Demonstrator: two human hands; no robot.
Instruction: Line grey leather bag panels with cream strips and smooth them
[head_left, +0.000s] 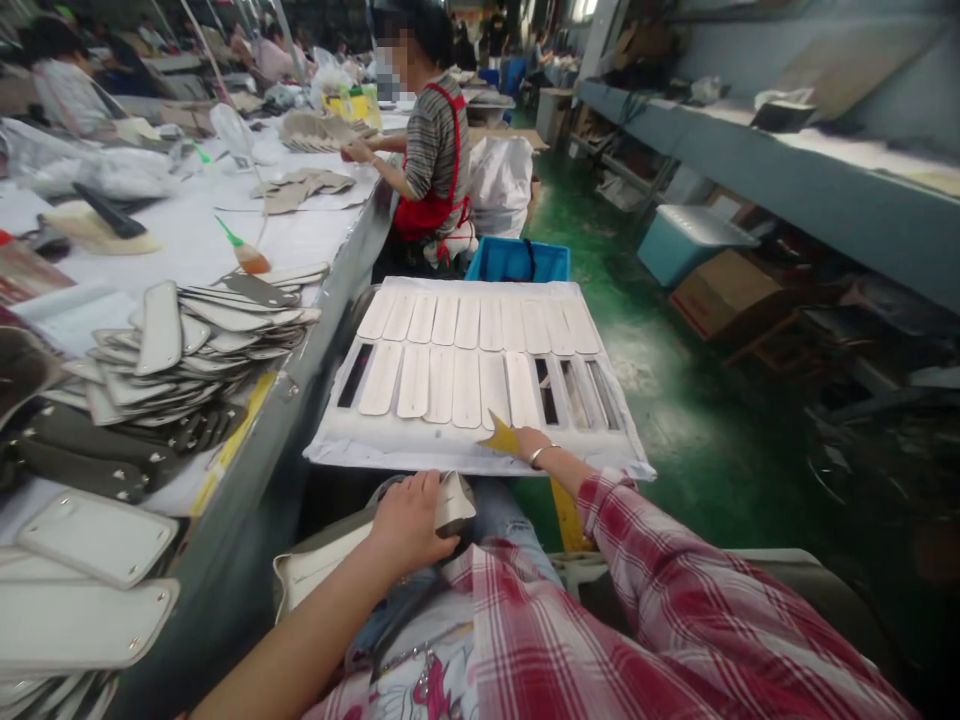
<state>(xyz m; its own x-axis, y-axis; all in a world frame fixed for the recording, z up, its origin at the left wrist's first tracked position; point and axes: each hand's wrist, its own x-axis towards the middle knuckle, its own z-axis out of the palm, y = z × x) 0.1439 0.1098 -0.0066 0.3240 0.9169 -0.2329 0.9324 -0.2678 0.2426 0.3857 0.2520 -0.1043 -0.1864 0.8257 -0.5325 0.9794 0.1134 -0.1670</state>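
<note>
My right hand (534, 444) is closed on a yellow flat piece with a notched, forked end (501, 436), just above the near edge of a white cloth-covered board (420, 448). Two rows of cream strips with rounded corners (465, 385) lie on that board; dark or partly bare slots show at the ends of the near row. On my lap, my left hand (411, 515) wraps its fingers over a cream and dark grey stitched piece (322, 560), perhaps a bag. Part of that piece is hidden under my forearm.
Left, a table (360, 215) bears piles of cream strips (161, 330), dark strips (82, 460) and a green-tipped glue bottle (250, 258). Ahead, a person in a red apron (439, 160) works beside a blue crate (517, 260). Boxes (724, 290) stand under the right bench.
</note>
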